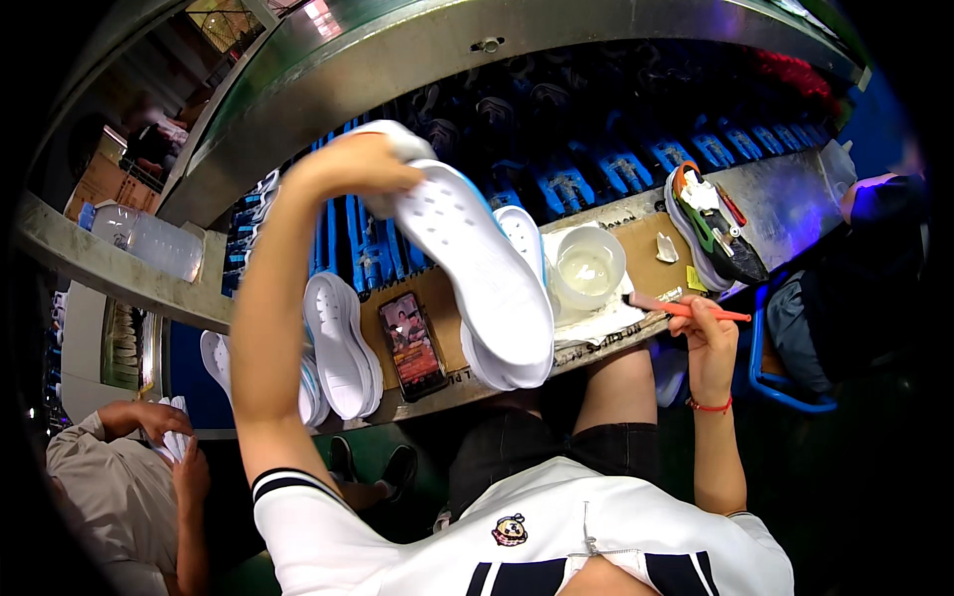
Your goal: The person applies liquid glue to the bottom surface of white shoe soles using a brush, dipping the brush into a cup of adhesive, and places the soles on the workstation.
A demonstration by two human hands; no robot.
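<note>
My left hand is raised over the bench, its fingers closed round the upper end of a white shoe sole. The sole is tilted, with a row of small holes near the grip and its other end toward me. Something white and rounded shows beyond my fingers; I cannot make out what it is. In my right hand is a brush with a red handle, its bristles pointing left. Just left of the bristles stands a plastic bowl with clear liquid, on white cloth or paper.
More white soles lie left of a lit phone. At the right, a multicoloured shoe holds small items. Behind the bench edge run blue racks under a metal rail. A co-worker handles white pieces at lower left.
</note>
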